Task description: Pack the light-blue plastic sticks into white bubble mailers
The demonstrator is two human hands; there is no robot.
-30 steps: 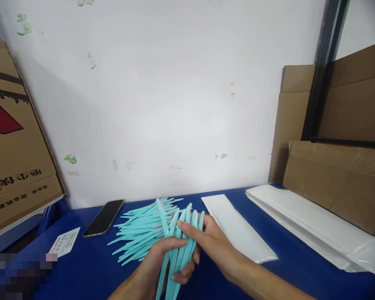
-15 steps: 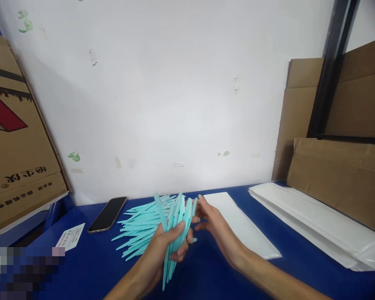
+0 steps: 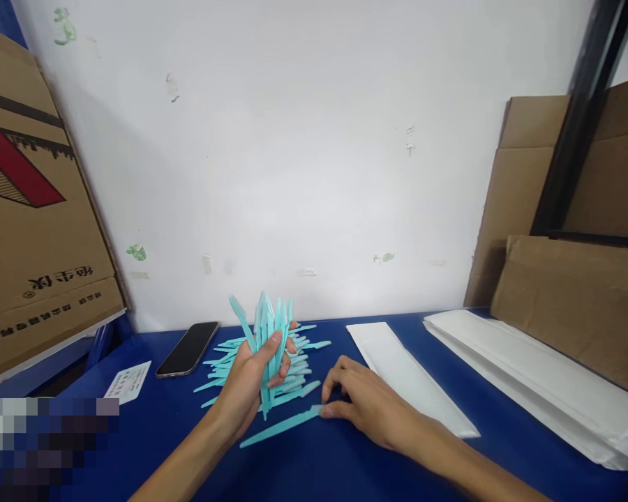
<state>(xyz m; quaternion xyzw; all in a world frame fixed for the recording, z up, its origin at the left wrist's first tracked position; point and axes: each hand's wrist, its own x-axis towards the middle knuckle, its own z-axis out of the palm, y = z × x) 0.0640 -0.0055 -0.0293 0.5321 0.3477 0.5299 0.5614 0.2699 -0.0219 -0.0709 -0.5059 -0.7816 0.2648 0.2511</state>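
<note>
left hand (image 3: 251, 380): gripping a bundle of sticks (image 3: 268, 328) upright, tips fanning above the pile (image 3: 293, 380)
right hand (image 3: 363, 404): fingers flat, pinning a single stick (image 3: 282, 427) to the desk (image 3: 345, 467)
bag (image 3: 408, 380): lying just right of that hand

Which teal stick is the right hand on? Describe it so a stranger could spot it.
On the blue table, look just nearer than the loose teal pile. The right hand touches one teal stick that lies flat, alone, apart from the upright bundle gripped in the left hand.

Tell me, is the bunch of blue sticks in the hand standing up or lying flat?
Standing up. The left hand grips the bunch of blue sticks with tips pointing upward.
</note>
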